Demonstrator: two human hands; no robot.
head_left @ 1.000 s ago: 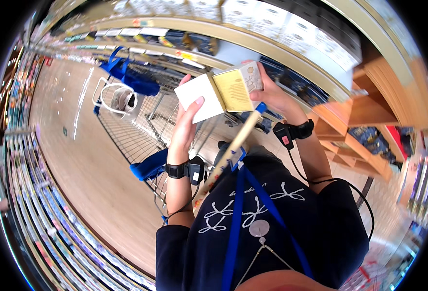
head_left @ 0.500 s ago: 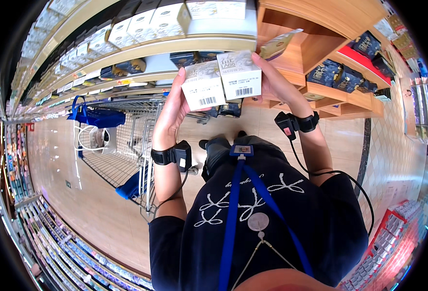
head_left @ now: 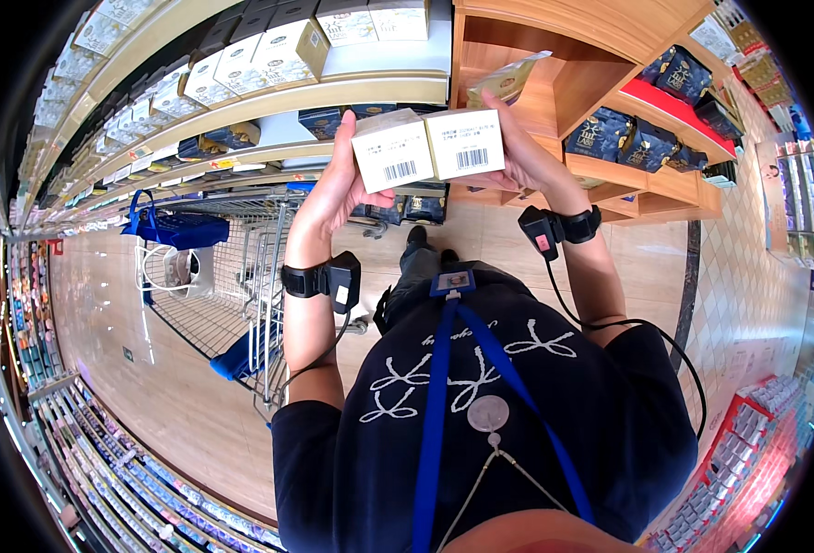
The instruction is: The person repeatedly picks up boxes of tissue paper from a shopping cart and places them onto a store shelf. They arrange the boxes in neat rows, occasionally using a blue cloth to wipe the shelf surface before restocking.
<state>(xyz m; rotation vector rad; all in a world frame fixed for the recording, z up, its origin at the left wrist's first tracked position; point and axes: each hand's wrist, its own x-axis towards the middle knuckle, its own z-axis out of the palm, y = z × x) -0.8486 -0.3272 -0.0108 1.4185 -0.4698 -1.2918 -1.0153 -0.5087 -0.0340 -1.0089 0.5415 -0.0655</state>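
Two white cartons are held side by side in front of me, their barcoded ends turned up toward me. The left carton (head_left: pixel 393 155) rests in my left hand (head_left: pixel 341 180), whose fingers wrap its outer side and underside. Around the outer side of the right carton (head_left: pixel 465 146) closes my right hand (head_left: pixel 516 152), thumb along the far edge. The inner sides of the boxes touch. Most of the fingers beneath them are hidden. Each wrist wears a black strap with a small black device.
Shelves (head_left: pixel 361 78) of similar white boxes stretch ahead and left. A wooden display unit (head_left: pixel 601 55) with dark blue packages stands at the right. On my left is a wire shopping cart (head_left: pixel 213 304) holding a blue bag (head_left: pixel 181 230) and a white bag (head_left: pixel 178 272).
Both cartons have tilted, so their barcoded ends face me more fully and their top faces show less. The shelf above now shows more boxes as the view shifts.
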